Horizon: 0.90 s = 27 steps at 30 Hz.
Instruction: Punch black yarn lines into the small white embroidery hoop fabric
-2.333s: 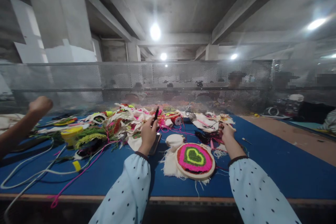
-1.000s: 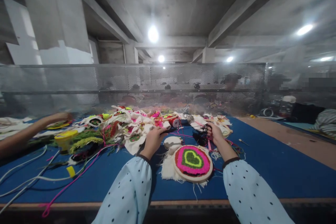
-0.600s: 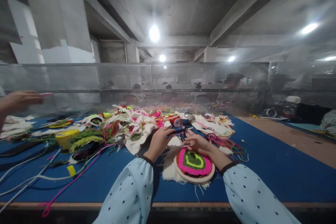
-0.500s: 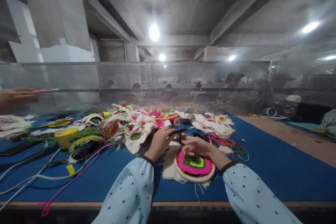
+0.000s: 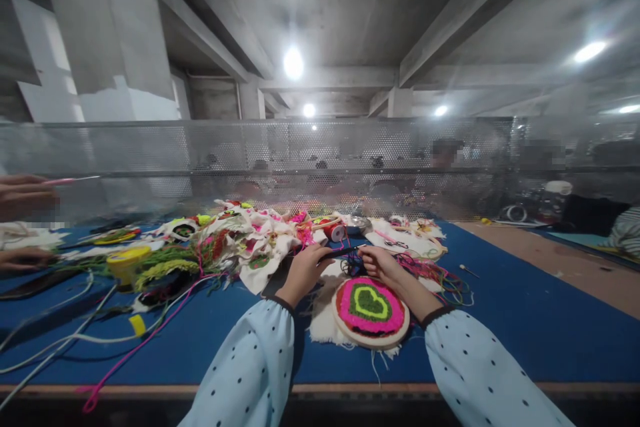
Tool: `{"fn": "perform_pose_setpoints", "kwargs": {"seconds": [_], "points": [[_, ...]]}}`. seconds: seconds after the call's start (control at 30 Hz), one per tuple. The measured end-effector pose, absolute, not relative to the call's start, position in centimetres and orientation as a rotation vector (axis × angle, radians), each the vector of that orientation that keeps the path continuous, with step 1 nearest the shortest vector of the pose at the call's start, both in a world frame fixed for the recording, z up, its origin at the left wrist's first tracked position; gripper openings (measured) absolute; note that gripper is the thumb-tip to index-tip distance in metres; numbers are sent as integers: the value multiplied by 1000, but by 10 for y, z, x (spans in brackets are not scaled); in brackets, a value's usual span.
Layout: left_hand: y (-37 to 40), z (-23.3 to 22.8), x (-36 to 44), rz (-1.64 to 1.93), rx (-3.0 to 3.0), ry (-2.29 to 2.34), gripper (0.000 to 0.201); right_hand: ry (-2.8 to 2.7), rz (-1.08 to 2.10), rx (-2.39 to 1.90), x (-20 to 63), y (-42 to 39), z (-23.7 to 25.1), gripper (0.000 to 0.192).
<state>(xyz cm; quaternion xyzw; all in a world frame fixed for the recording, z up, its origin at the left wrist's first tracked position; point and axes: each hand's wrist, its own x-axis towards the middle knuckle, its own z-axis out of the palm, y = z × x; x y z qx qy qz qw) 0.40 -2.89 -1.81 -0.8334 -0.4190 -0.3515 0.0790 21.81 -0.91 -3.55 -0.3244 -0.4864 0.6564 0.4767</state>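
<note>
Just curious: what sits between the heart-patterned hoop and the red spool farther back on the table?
In the head view, the left hand and right hand meet there, holding a dark tool over tangled dark yarn.

Table (image 5: 500, 320): deep blue top, tan front edge.
Embroidery hoop (image 5: 371, 311): pale wood rim; pink ground, lime heart outline, dark green heart centre, black lower arc.
Backing cloth (image 5: 323, 320): cream, frayed.
Sleeves (image 5: 250, 373): pale blue, black dots, dark cuffs.
Punch needle (image 5: 340, 253): black.
Yarn tangle (image 5: 354, 265): dark blue-black.
Loose yarn strand (image 5: 145, 340): pink.
Thread spool (image 5: 336, 232): red.
Tub lid (image 5: 123, 257): yellow.
Cord (image 5: 60, 340): white.
</note>
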Motion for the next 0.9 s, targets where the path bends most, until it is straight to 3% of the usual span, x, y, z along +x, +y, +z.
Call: {"fn": "perform_pose_setpoints", "kwargs": {"seconds": [0.27,0.47,0.7,0.8,0.9], "points": [[-28,-16,2,-1041,-2523,-1288,24,-1062,1363,-916,227,-5,-31,28],[-35,-13,4,-1170,-2444,-1414,31,-1057,1308,-961,227,-6,-29,30],[-34,-10,1,-1129,-2472,-1445,23,-1055,1272,-1003,228,-4,-29,30],[-30,-9,0,-1281,-2368,-1457,23,-1012,1239,-1019,231,-2,-28,28],[-23,-6,-3,-1691,-2266,-1439,25,-965,1203,-1032,236,0,-27,26]]}}
